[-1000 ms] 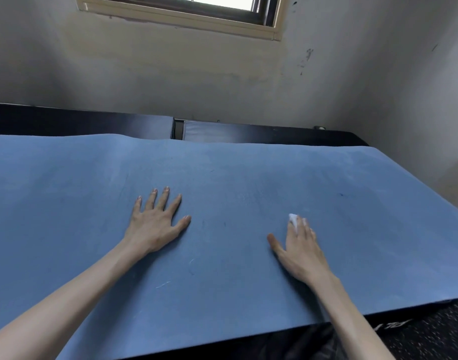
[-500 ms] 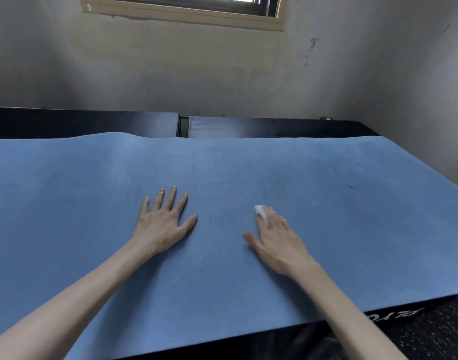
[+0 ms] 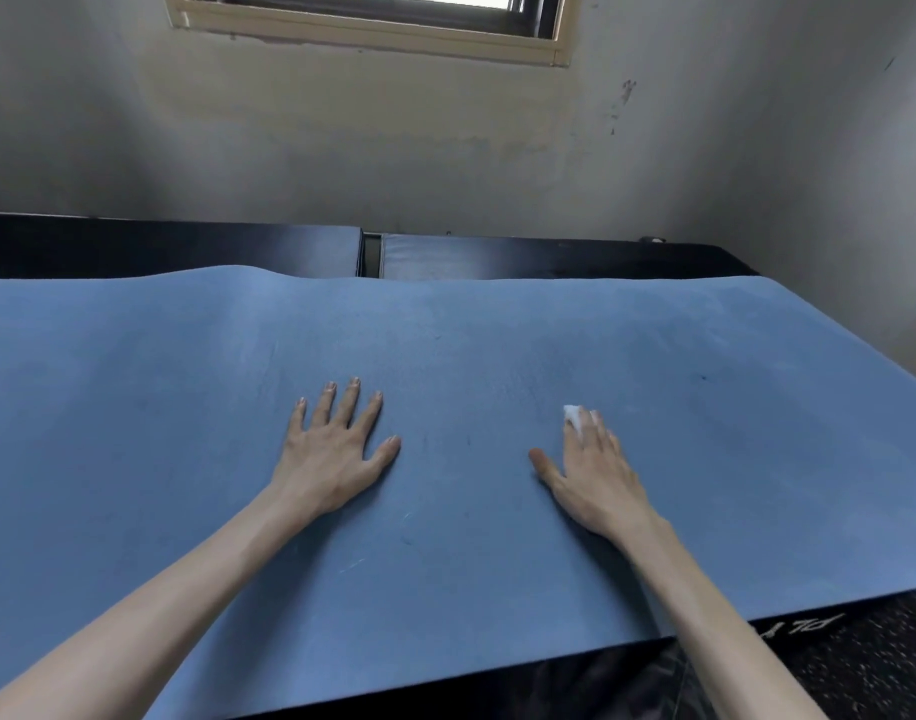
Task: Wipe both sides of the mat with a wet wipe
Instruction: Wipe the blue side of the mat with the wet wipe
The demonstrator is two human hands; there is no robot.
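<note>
A large blue mat (image 3: 133, 407) lies spread over a black raised surface and fills most of the view. My left hand (image 3: 336, 449) rests flat on the mat near its middle, fingers spread and straight. My right hand (image 3: 593, 475) lies flat further to the right, its straight fingers pressing a small white wet wipe (image 3: 571, 415) onto the mat. Only a bit of the wipe shows past the fingertips. The mat's far edge is slightly wavy.
Black padded panels (image 3: 185, 246) with a narrow gap between them show behind the mat, against a pale wall. A window frame (image 3: 372, 33) sits high on the wall. Dark speckled floor (image 3: 887, 667) shows at the lower right, below the mat's near edge.
My right hand slid the wipe left toward my left hand, then a little back to the right. My left hand stayed flat in place. The view shifted slightly.
</note>
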